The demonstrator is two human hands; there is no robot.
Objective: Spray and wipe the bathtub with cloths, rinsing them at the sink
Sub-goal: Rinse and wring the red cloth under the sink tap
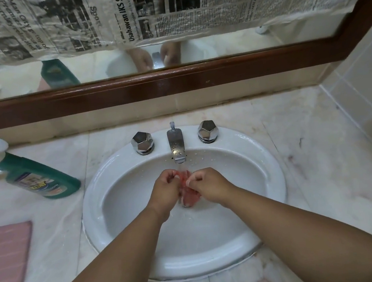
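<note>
At the centre of the frame, a small wet pink-red cloth (189, 197) is bunched between both hands over the bowl of the oval white ceramic sink (263, 155). The left hand (165, 189) and the right hand (210, 183) each have their fingers curled inward, pinching the cloth's upper edge. Most of the cloth hangs below the fingers, between the two palms. Water runs from the chrome faucet spout (176, 145) straight onto the cloth's top. At left on the pale marble counter (320, 161) lies a tilted green spray bottle (43, 176). A flat folded pink cloth (9, 256) lies at lower left.
</note>
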